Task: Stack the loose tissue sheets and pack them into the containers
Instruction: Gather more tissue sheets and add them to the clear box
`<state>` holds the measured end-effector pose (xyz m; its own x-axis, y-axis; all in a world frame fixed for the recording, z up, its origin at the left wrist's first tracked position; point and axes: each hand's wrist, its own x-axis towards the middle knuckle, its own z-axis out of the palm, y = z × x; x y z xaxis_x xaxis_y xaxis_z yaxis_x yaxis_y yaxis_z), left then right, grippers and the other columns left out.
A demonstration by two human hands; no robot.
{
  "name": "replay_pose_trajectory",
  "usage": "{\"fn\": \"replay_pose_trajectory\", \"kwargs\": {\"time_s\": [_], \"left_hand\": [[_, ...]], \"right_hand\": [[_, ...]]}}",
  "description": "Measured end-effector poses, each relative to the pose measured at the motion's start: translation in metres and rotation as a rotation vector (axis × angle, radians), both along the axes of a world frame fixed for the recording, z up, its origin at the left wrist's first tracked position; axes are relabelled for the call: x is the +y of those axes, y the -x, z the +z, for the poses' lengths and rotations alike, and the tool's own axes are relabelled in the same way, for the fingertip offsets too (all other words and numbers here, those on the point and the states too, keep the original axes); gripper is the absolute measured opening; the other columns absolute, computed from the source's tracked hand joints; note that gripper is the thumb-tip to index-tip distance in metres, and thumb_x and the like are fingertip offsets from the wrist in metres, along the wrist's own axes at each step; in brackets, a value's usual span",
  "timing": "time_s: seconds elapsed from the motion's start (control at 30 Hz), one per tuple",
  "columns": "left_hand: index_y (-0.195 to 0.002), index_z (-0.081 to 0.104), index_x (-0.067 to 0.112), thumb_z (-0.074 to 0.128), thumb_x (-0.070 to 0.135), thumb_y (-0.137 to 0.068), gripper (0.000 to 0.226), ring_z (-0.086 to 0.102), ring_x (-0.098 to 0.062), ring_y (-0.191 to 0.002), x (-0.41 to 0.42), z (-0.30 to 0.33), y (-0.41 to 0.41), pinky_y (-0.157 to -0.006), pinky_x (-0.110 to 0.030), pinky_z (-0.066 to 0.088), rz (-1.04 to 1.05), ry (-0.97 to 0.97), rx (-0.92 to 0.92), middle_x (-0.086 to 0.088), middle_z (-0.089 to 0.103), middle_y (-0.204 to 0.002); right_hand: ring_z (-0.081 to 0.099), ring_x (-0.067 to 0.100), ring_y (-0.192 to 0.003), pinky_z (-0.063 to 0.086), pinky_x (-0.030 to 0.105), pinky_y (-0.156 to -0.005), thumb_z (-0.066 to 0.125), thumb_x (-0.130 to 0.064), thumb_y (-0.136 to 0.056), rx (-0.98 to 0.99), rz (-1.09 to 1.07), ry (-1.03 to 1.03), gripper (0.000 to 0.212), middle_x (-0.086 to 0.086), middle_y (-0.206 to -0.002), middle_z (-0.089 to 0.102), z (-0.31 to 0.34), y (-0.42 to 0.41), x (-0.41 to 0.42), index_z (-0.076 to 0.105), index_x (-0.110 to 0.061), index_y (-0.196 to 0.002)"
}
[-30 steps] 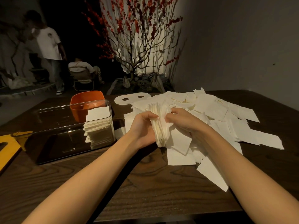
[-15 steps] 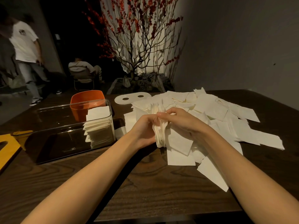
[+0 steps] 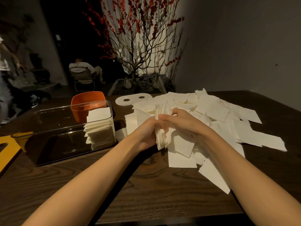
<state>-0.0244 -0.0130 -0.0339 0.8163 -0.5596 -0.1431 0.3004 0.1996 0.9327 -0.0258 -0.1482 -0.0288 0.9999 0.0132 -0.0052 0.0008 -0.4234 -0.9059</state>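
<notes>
Both hands hold an upright bundle of white tissue sheets [image 3: 162, 137] on edge at the table's middle. My left hand [image 3: 146, 132] grips its left face, and my right hand [image 3: 182, 123] curls over the top and right face. A wide heap of loose tissue sheets [image 3: 228, 121] spreads behind and to the right of the hands. Left of them stands a clear plastic container [image 3: 65, 128] with a stack of tissues [image 3: 99, 128] packed at its right end.
An orange tub [image 3: 88, 101] stands behind the clear container. A white lid with two holes [image 3: 132, 99] lies at the back. A yellow piece [image 3: 8, 147] sits at the left table edge. People and a red-blossomed tree are beyond the table.
My right hand has slid leftward over the top of the bundle, pressing the sheets tighter against my left hand. A standing person at the left has walked out toward the frame edge.
</notes>
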Motion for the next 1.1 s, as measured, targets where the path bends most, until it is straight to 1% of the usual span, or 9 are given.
{"fn": "replay_pose_trajectory", "kwargs": {"time_s": [0.1, 0.17, 0.27, 0.47, 0.57, 0.7, 0.83, 1.0, 1.1], "left_hand": [[-0.091, 0.062, 0.014, 0.032, -0.007, -0.086, 0.037, 0.062, -0.023, -0.080, 0.002, 0.001, 0.000, -0.073, -0.036, 0.051, 0.008, 0.014, 0.055, -0.006, 0.071, -0.067], [-0.086, 0.064, 0.012, 0.031, -0.005, -0.086, 0.037, 0.060, -0.022, -0.076, 0.004, 0.002, 0.000, -0.073, -0.035, 0.049, 0.011, 0.025, 0.091, -0.006, 0.069, -0.064], [-0.072, 0.073, 0.011, 0.035, 0.001, -0.088, 0.043, 0.059, -0.021, -0.075, 0.005, 0.002, -0.001, -0.073, -0.034, 0.048, 0.031, 0.044, 0.101, -0.006, 0.067, -0.066], [-0.091, 0.061, 0.012, 0.045, 0.011, -0.092, 0.016, 0.063, -0.021, -0.074, 0.004, 0.006, 0.001, -0.076, -0.035, 0.048, 0.027, 0.060, 0.107, -0.006, 0.070, -0.064], [-0.088, 0.061, 0.010, 0.036, 0.002, -0.091, 0.026, 0.068, -0.020, -0.061, 0.005, 0.002, -0.001, -0.073, -0.036, 0.049, 0.027, 0.095, 0.122, -0.007, 0.069, -0.063], [-0.089, 0.075, 0.008, 0.025, 0.002, -0.081, 0.051, 0.065, -0.030, -0.088, 0.007, -0.005, -0.010, -0.084, -0.041, 0.049, 0.014, 0.245, 0.173, -0.013, 0.070, -0.088], [-0.102, 0.063, 0.007, 0.020, 0.002, -0.084, 0.046, 0.059, -0.034, -0.096, 0.008, -0.009, -0.013, -0.088, -0.043, 0.047, 0.043, 0.264, 0.234, -0.015, 0.068, -0.092], [-0.091, 0.058, 0.008, 0.022, -0.006, -0.085, 0.039, 0.061, -0.030, -0.087, 0.008, -0.008, -0.009, -0.077, -0.038, 0.049, 0.000, 0.146, 0.162, -0.010, 0.069, -0.077], [-0.088, 0.056, 0.007, 0.031, -0.012, -0.079, 0.032, 0.061, -0.031, -0.094, 0.005, -0.007, -0.009, -0.085, -0.040, 0.050, -0.003, 0.070, 0.121, -0.013, 0.064, -0.089]], "right_hand": [[0.056, 0.018, -0.099, 0.045, 0.028, -0.078, 0.057, -0.039, -0.091, -0.003, -0.041, 0.045, 0.034, 0.002, -0.109, 0.057, 0.001, -0.001, 0.002, 0.055, -0.013, -0.112], [0.056, 0.023, -0.102, 0.045, 0.036, -0.086, 0.055, -0.032, -0.090, -0.007, -0.054, 0.027, 0.022, 0.005, -0.105, 0.058, 0.001, 0.000, 0.003, 0.058, -0.013, -0.102], [0.056, 0.025, -0.092, 0.043, 0.036, -0.078, 0.052, -0.024, -0.090, -0.017, -0.056, 0.008, 0.016, 0.010, -0.092, 0.056, 0.002, 0.000, 0.004, 0.058, -0.010, -0.087], [0.049, 0.013, -0.068, 0.035, 0.023, -0.058, 0.049, -0.015, -0.091, -0.069, -0.085, 0.031, 0.015, 0.004, -0.075, 0.050, 0.005, 0.004, 0.003, 0.056, -0.009, -0.078], [0.049, 0.012, -0.063, 0.036, 0.024, -0.057, 0.048, -0.015, -0.091, -0.068, -0.098, 0.040, 0.020, 0.001, -0.069, 0.050, 0.005, 0.003, 0.002, 0.053, -0.014, -0.071], [0.052, 0.019, -0.069, 0.037, 0.028, -0.063, 0.049, -0.016, -0.089, -0.068, -0.115, 0.037, 0.012, 0.008, -0.077, 0.052, 0.004, 0.002, 0.000, 0.053, -0.009, -0.080], [0.052, 0.024, -0.073, 0.036, 0.030, -0.064, 0.048, -0.017, -0.090, -0.066, -0.130, 0.023, 0.009, 0.010, -0.081, 0.052, 0.005, 0.002, -0.002, 0.055, -0.012, -0.087], [0.051, 0.024, -0.075, 0.037, 0.032, -0.066, 0.047, -0.018, -0.091, -0.050, -0.131, 0.001, 0.012, 0.010, -0.085, 0.051, 0.006, 0.002, -0.001, 0.056, -0.010, -0.091], [0.051, 0.024, -0.075, 0.037, 0.033, -0.066, 0.047, -0.019, -0.091, -0.079, -0.174, -0.002, 0.012, 0.009, -0.084, 0.050, 0.004, 0.001, -0.002, 0.056, -0.011, -0.089]]}}
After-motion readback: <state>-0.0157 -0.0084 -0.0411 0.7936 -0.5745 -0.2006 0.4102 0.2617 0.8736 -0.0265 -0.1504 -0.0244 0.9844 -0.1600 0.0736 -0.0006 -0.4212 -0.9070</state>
